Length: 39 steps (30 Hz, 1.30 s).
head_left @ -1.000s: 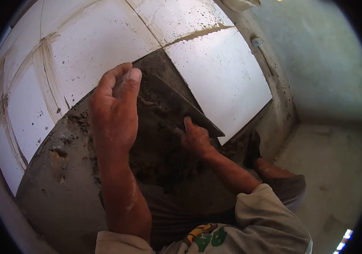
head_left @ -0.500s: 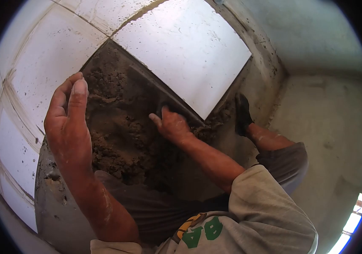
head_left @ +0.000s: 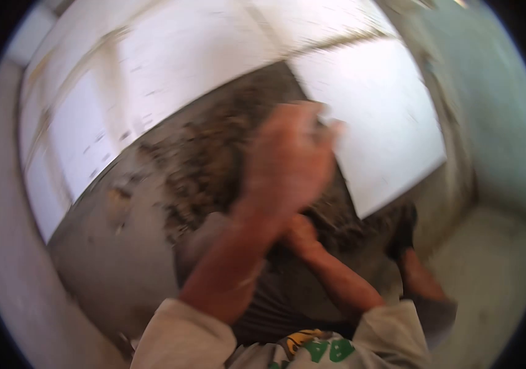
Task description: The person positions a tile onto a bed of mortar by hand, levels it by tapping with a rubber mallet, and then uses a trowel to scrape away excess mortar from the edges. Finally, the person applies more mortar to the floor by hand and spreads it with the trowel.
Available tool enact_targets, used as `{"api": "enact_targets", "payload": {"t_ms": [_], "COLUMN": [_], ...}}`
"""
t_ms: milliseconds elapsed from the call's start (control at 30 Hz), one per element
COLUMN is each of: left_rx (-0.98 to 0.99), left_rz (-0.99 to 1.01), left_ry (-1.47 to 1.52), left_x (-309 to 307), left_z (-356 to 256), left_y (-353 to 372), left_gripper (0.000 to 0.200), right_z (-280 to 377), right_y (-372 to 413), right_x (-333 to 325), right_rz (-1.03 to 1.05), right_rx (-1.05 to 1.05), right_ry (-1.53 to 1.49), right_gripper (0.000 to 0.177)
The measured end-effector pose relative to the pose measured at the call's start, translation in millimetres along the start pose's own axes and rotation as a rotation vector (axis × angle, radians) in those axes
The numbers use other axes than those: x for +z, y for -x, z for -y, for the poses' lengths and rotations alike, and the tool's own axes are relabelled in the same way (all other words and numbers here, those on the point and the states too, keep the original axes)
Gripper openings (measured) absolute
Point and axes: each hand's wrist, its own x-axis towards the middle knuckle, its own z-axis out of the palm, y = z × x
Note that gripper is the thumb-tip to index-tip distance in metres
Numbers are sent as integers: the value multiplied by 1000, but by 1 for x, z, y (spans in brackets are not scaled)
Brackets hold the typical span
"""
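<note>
My left hand (head_left: 293, 147), smeared by motion, hangs over the dark, crumbly mortar bed (head_left: 213, 141), its fingertips overlapping the near-left edge of a large white tile (head_left: 380, 123). My right hand (head_left: 301, 237) is lower, close over the mortar and partly behind my left forearm. Its fingers are hidden, so I cannot tell what it holds. That tile borders the mortar on the right.
More white tiles (head_left: 195, 55) with smeared mortar along their joints cover the floor beyond. Bare grey floor (head_left: 115, 246) lies at the left. My foot in a dark shoe (head_left: 403, 230) rests by the tile's near corner, beside the wall (head_left: 490, 92).
My left hand has swung from the left side across the mortar to the tile's edge. My right hand has drawn back from beside the tile toward my body. The view has turned left.
</note>
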Motion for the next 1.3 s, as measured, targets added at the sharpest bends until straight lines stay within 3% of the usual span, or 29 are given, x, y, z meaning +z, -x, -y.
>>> {"api": "enact_targets", "payload": {"t_ms": [100, 133, 200, 233, 300, 333, 400, 433, 500, 533, 600, 633, 700, 733, 767, 800, 833, 900, 967, 1000, 1100, 1133, 1233, 1300], "left_rx": [33, 2, 6, -14, -9, -15, -49, -56, -96, -117, -108, -89, -152, -208, 22, -206, -421, -592, -784, -780, -861, -897, -943, -993], "left_rz": [-84, -68, -33, -70, -46, -66, -59, -61, -94, -94, -246, -308, -376, -372, -411, -578, -607, -616, -495, -519, -292, -228, -179, -150], "left_ry": [86, 129, 183, 173, 207, 204, 206, 186, 190, 207, 245, 163, 13, -60, -648, -22, -166, -402, -676, -827, -1062, -1125, -1213, -1277], "left_x": [17, 18, 15, 12, 0, 2, -2, -8, -26, -32, -41, -57, -96, -128, -134, -163, -187, -222, -246, -252, -259, -260, -264, -269], "left_z": [0, -7, -13, -15, -21, -21, -18, -16, -11, -11, 2, 9, 21, 28, 81, 81, 99, 137, 183, 226, 300, 317, 346, 347], "left_y": [3, 0, -2, -3, -1, -1, -1, 1, -1, -3, -7, -12, 0, 3, -6, 4, 12, 45, 86, 112, 182, 198, 222, 220], "left_gripper": [29, 29, 34, 34, 32, 32, 31, 32, 32, 33, 37, 36, 32, 30, 25, 24, 26, 37, 33, 33, 37, 38, 37, 34], "right_z": [-64, -43, 2, -1, -9, 7, 41, 30, -28, -45, -60, -30, 2, 2, 7, 7, -3, -8, -12, -16, -18, -11, 0, -3], "right_y": [-25, -23, 8, 0, -12, -8, -5, -8, -13, -19, -35, -33, 8, 16, 14, 13, 9, 13, 10, 6, 12, 8, 28, 33], "right_x": [31, 19, -24, -16, 3, -10, -38, -32, -21, -15, -12, -29, -49, -52, -59, -68, -68, -67, -59, -51, -47, -49, -57, -68], "right_rz": [-177, -144, -363, -328, -338, -328, -168, -160, -667, -659, -489, -507, -411, -391, -334, -284, -252, -335, -388, -402, -335, -265, -427, -388], "right_rx": [-214, -262, -411, -434, -115, -131, 102, 73, -780, -780, -601, -641, -308, -292, -304, -316, -334, -361, -370, -349, -262, -239, -359, -299], "right_ry": [-540, -527, -575, -561, -101, -89, 290, 300, 533, 539, 188, 197, 332, 337, 406, 476, 488, 454, 412, 396, 412, 430, 325, 322], "right_gripper": [33, 33, 28, 28, 28, 28, 32, 32, 36, 36, 38, 38, 39, 39, 38, 38, 37, 37, 37, 36, 35, 34, 33, 34]}}
